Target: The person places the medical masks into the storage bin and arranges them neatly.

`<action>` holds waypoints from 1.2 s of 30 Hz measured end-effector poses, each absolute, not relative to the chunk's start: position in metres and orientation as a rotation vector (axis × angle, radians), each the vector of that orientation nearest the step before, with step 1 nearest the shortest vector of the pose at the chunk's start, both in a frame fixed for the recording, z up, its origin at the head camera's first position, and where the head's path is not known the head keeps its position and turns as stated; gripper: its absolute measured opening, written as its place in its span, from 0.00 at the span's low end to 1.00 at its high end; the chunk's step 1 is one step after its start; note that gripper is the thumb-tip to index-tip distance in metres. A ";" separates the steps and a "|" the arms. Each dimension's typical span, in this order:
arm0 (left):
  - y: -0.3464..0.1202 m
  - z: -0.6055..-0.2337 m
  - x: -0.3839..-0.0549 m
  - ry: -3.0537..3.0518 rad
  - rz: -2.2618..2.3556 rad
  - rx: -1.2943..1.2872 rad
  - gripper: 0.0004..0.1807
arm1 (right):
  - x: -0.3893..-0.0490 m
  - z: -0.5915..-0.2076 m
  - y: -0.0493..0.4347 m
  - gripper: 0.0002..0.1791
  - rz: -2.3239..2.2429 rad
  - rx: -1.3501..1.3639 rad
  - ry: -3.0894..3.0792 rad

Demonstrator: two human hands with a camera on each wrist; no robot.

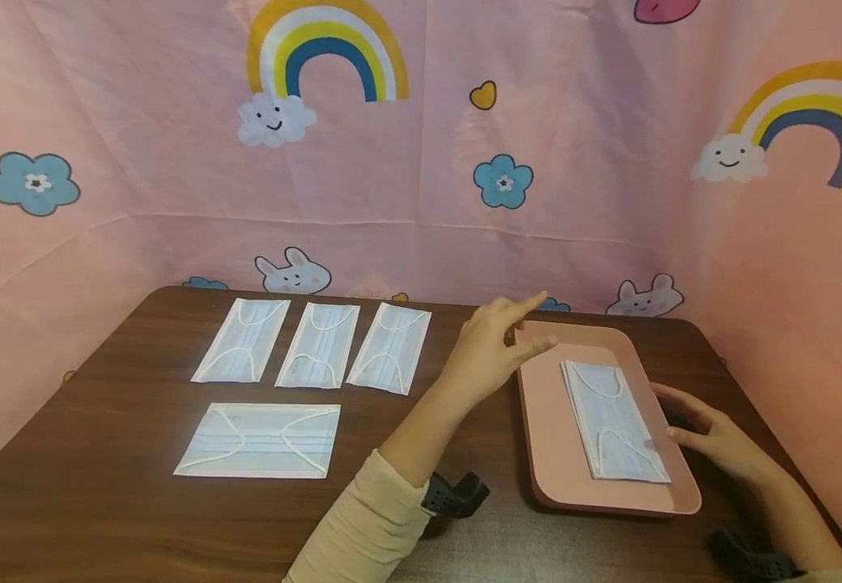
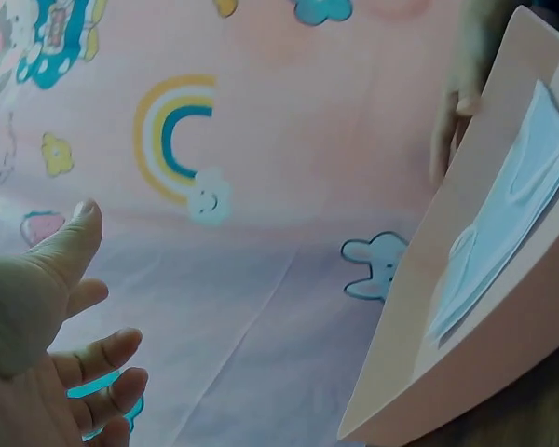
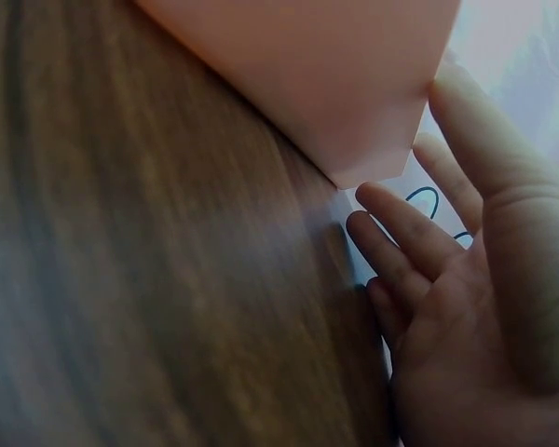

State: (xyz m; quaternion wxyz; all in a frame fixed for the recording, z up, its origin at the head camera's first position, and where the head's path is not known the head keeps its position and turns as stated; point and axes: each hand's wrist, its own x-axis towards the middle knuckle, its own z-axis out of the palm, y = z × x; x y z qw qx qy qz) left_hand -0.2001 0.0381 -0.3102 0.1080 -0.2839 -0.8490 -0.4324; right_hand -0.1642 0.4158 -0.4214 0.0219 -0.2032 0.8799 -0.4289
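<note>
A pink tray (image 1: 552, 453) stands at the right of the table, with a small stack of face masks (image 1: 614, 421) inside. My left hand (image 1: 490, 348) is at the tray's far left edge, thumb and index finger stretched out and nothing held; its spread fingers (image 2: 112, 358) show in the left wrist view. At the tray's right side is my right hand (image 1: 720, 437), its thumb (image 3: 466, 121) against the outer wall and its other fingers loosely extended beside the corner. Three face masks lie in a row at the back left, the nearest being one mask (image 1: 389, 348).
One more face mask (image 1: 259, 441) lies sideways in front of the row. The dark wooden table (image 1: 100, 502) ends at a pink patterned cloth (image 1: 421, 162) behind and at both sides. Black wrist straps (image 1: 456, 495) sit on both arms.
</note>
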 end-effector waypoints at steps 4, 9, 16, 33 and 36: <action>0.028 -0.310 -0.205 -2.502 -1.275 -0.800 0.33 | -0.164 -0.421 0.415 0.34 -1.333 -0.621 2.725; 0.013 -0.308 -0.213 -2.480 -1.332 -0.707 0.34 | -0.164 -0.420 0.414 0.34 -1.322 -0.618 2.731; -0.013 -0.307 -0.224 -2.407 -1.464 -0.651 0.37 | -0.164 -0.421 0.414 0.34 -1.311 -0.606 2.741; -0.083 -0.314 -0.241 -2.408 -1.568 -0.394 0.41 | -0.164 -0.420 0.413 0.34 -1.333 -0.614 2.728; -0.094 -0.319 -0.244 -2.408 -1.583 -0.349 0.42 | -0.163 -0.419 0.413 0.34 -1.318 -0.606 2.734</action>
